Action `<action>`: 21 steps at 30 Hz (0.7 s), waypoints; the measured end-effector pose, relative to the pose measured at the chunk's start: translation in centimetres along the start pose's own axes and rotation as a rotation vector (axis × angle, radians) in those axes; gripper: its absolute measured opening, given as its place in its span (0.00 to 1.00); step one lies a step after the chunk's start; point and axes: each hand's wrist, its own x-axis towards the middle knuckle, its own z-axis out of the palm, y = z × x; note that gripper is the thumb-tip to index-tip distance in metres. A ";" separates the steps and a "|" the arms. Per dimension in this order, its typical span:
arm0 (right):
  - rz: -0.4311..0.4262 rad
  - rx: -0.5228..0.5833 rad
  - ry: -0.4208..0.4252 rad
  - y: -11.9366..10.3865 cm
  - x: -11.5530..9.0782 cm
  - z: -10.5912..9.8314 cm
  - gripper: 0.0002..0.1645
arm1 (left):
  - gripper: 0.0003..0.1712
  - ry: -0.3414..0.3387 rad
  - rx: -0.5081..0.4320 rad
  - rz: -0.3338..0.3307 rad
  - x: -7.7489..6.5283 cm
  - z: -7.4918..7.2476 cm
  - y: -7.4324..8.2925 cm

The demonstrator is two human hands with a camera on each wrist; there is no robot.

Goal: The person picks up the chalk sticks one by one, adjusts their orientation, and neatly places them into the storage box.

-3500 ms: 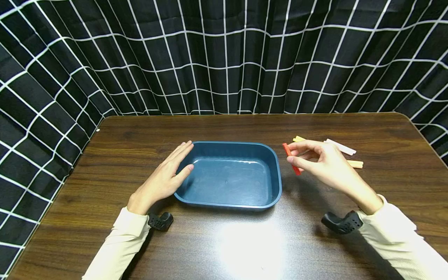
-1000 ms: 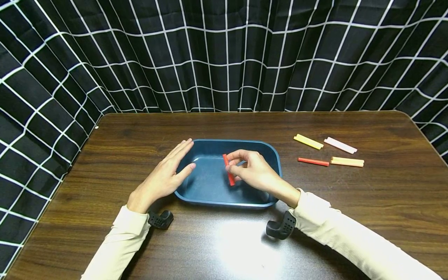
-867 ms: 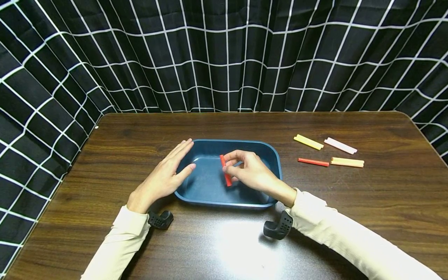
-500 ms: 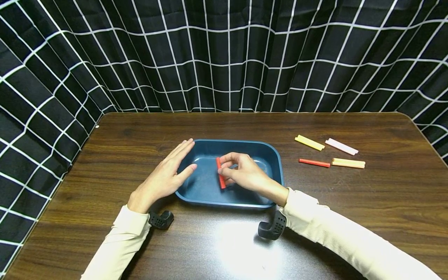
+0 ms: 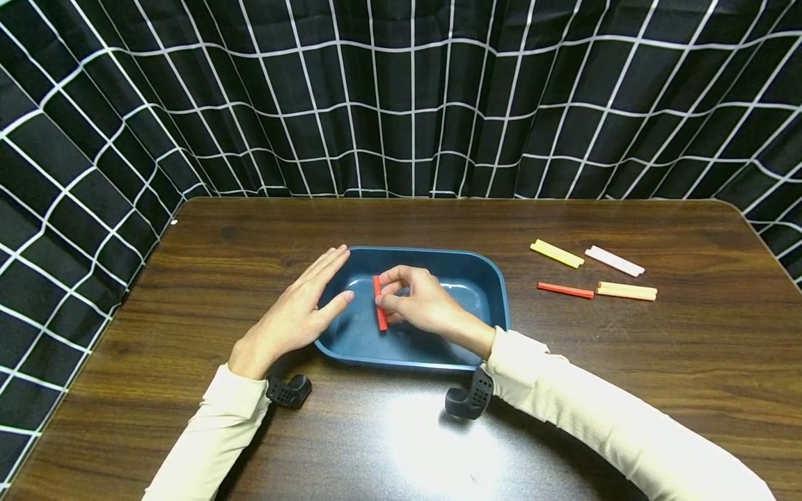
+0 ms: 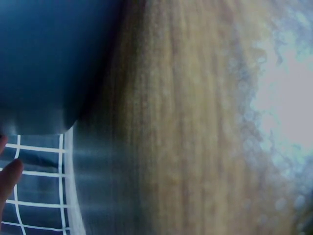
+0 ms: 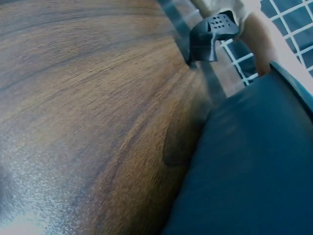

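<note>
In the head view my right hand (image 5: pixel 420 300) pinches a red stick (image 5: pixel 380 304) between thumb and fingertips, inside the outline of a blue rectangular bin (image 5: pixel 413 363). The stick stands nearly lengthwise to my view, toward the bin's left half. My left hand (image 5: pixel 299 313) lies with straight fingers along the bin's left rim, thumb reaching over the edge. The left wrist view has the blurred bin wall (image 6: pixel 54 63) and fingertips of the left hand (image 6: pixel 10 178). From the right wrist, the bin's outer wall (image 7: pixel 249 166) fills the lower right; the held stick is out of that view.
Right of the bin on the brown wooden table (image 5: pixel 250 229) lie yellow sticks (image 5: pixel 557 254), pale pink sticks (image 5: pixel 615 261), another red stick (image 5: pixel 565 290) and light orange sticks (image 5: pixel 627 291). A black curtain with a white grid (image 5: pixel 401 104) hangs behind the table.
My right hand has carried the red stick leftward from beside the sticks on the right to over the bin, then further left within it. The left hand stays at the rim.
</note>
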 end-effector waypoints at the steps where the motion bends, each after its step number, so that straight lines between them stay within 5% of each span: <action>1: 0.003 0.000 -0.002 0.0 0.0 0.0 0.22 | 0.37 -0.001 0.000 -0.001 0.0 0.0 0.0; 21: 0.146 0.163 -0.035 0.0 0.7 0.6 0.25 | 0.37 -0.012 0.008 -0.016 0.0 0.0 0.1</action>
